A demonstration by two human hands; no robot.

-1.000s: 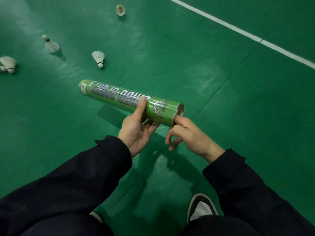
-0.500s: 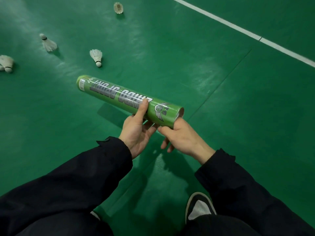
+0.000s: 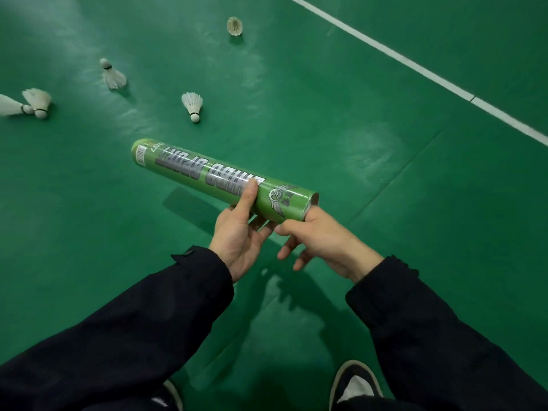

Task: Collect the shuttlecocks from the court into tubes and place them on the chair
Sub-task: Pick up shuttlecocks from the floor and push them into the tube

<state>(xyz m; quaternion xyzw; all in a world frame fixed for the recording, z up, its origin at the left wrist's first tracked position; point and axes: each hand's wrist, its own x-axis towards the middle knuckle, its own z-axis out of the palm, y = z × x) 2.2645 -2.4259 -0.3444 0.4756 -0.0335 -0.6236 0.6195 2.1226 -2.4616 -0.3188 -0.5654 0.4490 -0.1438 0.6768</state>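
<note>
Task looks early-to-mid, as far as can be judged: five shuttlecocks lie on the court floor (image 3: 341,149), none visibly in the tube (image 3: 219,179), and no chair in view. The tube is held off the floor, roughly level, w/ its capped end pointing away to the left and its open end near the right hand (image 3: 323,241). Left hand (image 3: 237,235) cradles it from below, thumb laid up over the printed side, fingers (image 3: 261,229) curled under, so closed on the tube. Right hand sits at the open rim, its forefinger apparently over or in the mouth, other fingers loosely curled below; can't tell if anything is being pushed in. Left to do: nearest shuttlecock (image 3: 192,105), one beyond it (image 3: 112,75), a touching pair at far left (image 3: 37,102), and a far one (image 3: 235,26) by the white line (image 3: 415,66). Materials: tube is glossy green card or plastic-wrapped, rigid cylinder w/ grey lettering; shuttlecocks have white feather skirts and rounded cork tips; floor is matte green mat w/ faint sheen and a seam.
</note>
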